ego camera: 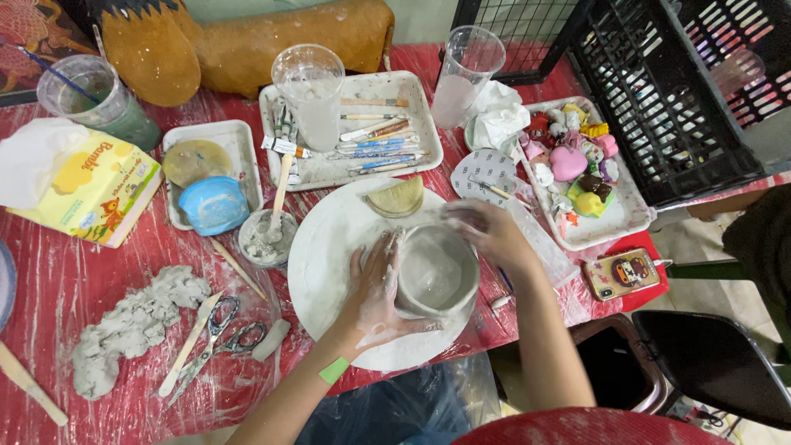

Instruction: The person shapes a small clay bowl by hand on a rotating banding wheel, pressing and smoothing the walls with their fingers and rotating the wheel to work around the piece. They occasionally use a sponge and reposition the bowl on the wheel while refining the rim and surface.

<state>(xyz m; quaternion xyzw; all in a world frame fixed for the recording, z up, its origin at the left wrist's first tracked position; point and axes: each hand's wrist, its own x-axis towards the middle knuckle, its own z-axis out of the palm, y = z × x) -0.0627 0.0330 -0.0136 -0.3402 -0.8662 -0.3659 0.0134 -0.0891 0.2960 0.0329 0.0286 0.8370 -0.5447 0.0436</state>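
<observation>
A grey clay bowl (438, 276) stands on a round white board (329, 255) in the middle of the red plastic-covered table. My left hand (372, 288), smeared with clay, presses flat against the bowl's left wall. My right hand (488, 235) cups the bowl's upper right rim. A yellow sponge (397, 198) lies on the board just beyond the bowl. A green sticker sits on my left wrist.
A lump of grey clay (132, 325), scissors (216, 338) and wooden tools lie at left. A small cup of slip (268, 237), trays of tools (375, 140) and small figures (577, 165), plastic cups, a tissue box (86, 185), a phone (622, 274) and a black crate (659, 91) surround the board.
</observation>
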